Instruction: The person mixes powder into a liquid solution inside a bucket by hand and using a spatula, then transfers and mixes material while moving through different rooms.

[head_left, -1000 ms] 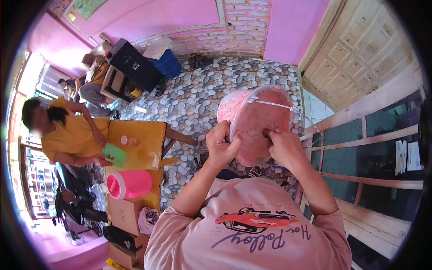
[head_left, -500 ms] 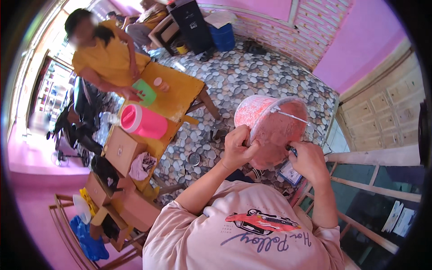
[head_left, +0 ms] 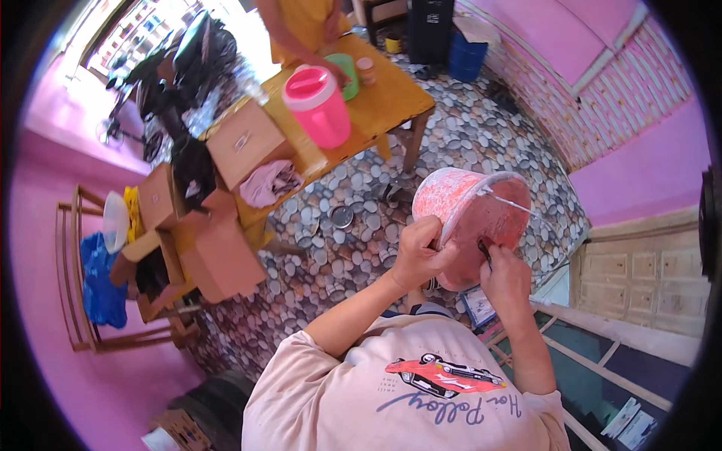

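Note:
A pink bucket (head_left: 445,194), smeared with whitish residue, is tilted in front of me with its mouth toward me and its wire handle hanging across the opening. My left hand (head_left: 423,254) is closed on its rim at the left side. Inside the mouth, my right hand (head_left: 506,284) grips a small tool with a dark handle (head_left: 484,248), held against the coated inner wall. The tool's working end is hidden, so its kind cannot be made out.
At the far left, a yellow table (head_left: 391,113) bears a pink jug (head_left: 320,113), a green container (head_left: 347,71) and cardboard boxes (head_left: 248,143). A person in yellow (head_left: 301,26) stands behind it. Glass-topped wooden framing (head_left: 594,361) lies at my right. Pebble-patterned flooring (head_left: 316,263) runs below.
The view has swung left, so table and boxes appear farther right. Inside the bucket, my right hand has moved in closer to the left hand. The left hand keeps its hold on the rim.

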Action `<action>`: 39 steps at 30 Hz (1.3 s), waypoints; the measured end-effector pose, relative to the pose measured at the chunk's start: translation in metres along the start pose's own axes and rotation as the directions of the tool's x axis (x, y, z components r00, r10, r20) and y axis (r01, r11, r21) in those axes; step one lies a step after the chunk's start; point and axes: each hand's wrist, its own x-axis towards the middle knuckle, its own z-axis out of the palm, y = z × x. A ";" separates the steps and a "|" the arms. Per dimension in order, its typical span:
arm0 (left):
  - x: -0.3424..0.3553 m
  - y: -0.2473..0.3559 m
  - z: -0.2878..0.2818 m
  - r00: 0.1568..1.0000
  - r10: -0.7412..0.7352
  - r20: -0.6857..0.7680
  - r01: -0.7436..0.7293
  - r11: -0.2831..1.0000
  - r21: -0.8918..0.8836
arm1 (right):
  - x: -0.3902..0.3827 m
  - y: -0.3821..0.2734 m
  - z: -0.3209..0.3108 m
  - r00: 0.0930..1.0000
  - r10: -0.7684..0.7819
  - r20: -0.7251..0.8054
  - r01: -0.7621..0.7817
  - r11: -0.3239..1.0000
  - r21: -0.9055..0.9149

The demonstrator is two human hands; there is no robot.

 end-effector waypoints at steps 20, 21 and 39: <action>-0.169 0.053 -0.209 0.853 0.044 -0.520 0.108 0.960 0.259 | -0.020 -0.201 0.028 0.778 -0.617 0.121 0.608 0.787 0.104; -0.173 0.056 -0.211 0.831 0.072 -0.552 0.094 0.959 0.267 | -0.021 -0.208 0.031 0.771 -0.614 0.168 0.616 0.786 0.052; -0.204 0.062 -0.221 0.773 0.057 -0.632 0.160 0.946 0.281 | -0.036 -0.221 0.006 0.733 -0.622 0.274 0.615 0.779 0.122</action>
